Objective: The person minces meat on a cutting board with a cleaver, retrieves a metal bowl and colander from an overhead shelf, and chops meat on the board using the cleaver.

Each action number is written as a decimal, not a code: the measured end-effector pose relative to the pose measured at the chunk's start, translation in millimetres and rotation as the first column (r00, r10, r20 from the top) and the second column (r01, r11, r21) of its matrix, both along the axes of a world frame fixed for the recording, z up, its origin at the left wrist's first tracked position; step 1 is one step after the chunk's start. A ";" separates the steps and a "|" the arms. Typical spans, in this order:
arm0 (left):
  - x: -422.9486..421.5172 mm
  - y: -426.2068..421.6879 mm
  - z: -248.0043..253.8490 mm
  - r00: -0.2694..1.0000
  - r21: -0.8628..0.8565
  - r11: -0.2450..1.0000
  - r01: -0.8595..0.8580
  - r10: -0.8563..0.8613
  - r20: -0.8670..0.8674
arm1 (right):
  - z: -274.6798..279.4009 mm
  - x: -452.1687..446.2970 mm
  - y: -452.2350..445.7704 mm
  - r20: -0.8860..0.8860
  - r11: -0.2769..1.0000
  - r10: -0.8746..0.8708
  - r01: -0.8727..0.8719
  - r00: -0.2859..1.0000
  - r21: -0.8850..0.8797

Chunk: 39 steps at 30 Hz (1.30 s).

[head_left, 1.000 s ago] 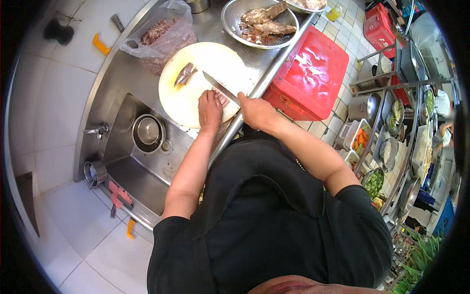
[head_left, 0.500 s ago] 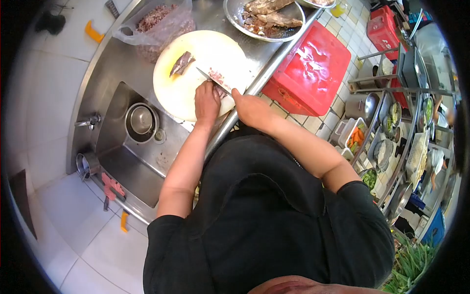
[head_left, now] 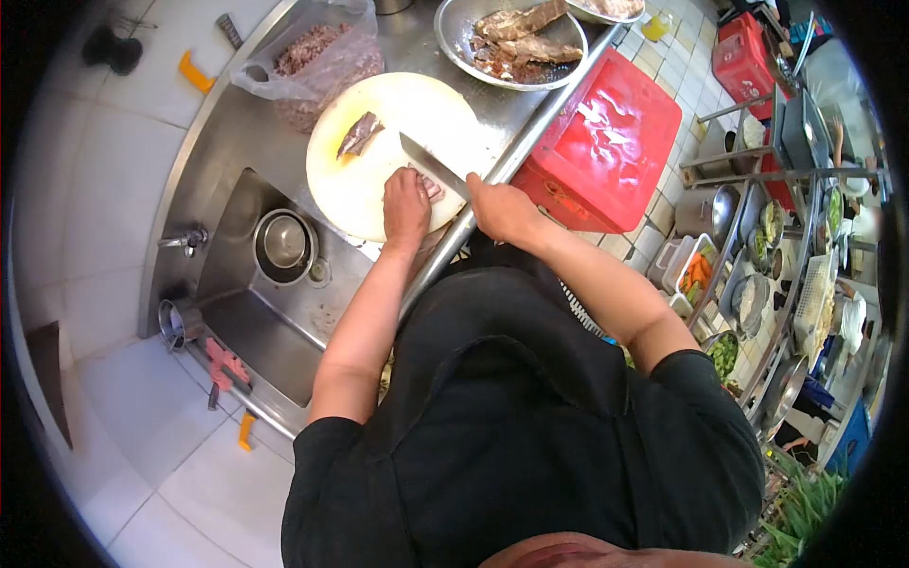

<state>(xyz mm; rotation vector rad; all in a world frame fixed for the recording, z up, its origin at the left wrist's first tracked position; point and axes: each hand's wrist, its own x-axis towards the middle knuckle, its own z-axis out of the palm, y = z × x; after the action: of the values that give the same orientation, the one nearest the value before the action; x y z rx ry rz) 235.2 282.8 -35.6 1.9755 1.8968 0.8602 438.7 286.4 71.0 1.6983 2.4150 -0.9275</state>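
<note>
Knife, shifted outward from left hand: clamped in right hand, over cutting board. Meat: board's near side, pinned under left hand. Advisable: fingertips tucked, strokes even.

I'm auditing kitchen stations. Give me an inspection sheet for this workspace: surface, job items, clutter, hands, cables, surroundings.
Surface: round cream cutting board on grey stainless-steel counter.
Job items: long grey metal knife; pale-pink meat; dark-brown chunk apart, on the board.
Clutter: translucent plastic bag of reddish chopped food; round silver metal bowl of brown pieces.
Hands: bare left hand on the meat; bare right hand grips the knife.
Cables: nothing seen.
Surroundings: grey steel sink; glossy red plastic box beside the counter.
</note>
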 end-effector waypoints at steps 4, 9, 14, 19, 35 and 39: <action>-2.3 -0.8 8.2 0.994 0.148 0.989 -0.025 0.009 0.107 | 12.4 -1.9 -3.3 -0.065 0.997 -0.002 0.008 0.998 0.082; -3.8 2.0 6.8 1.000 0.062 0.998 0.006 -0.006 0.001 | 50.3 1.3 -27.9 0.008 0.997 -0.004 0.004 1.000 -0.078; -1.0 0.9 8.8 1.000 0.055 0.999 -0.003 0.003 0.007 | 33.8 -2.4 -30.0 -0.031 0.996 0.012 -0.015 0.999 -0.083; -1.0 1.9 8.9 0.999 0.022 1.000 0.002 -0.002 -0.035 | 8.6 -26.3 -8.2 -0.082 0.999 0.014 -0.017 0.997 -0.037; -11.4 -24.8 13.1 0.994 0.009 0.994 0.109 -0.109 0.012 | 16.1 5.3 -9.9 0.011 0.997 0.047 -0.046 0.999 -0.059; -12.0 -21.2 15.9 0.994 0.079 0.995 0.062 -0.069 0.086 | 31.2 -0.7 -24.7 -0.026 1.000 0.002 -0.003 1.000 -0.029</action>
<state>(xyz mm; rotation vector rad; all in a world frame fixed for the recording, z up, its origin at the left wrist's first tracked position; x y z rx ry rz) 223.2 261.6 -19.7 1.9962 1.7651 0.9976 438.0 261.8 102.3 1.6840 2.4065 -0.9856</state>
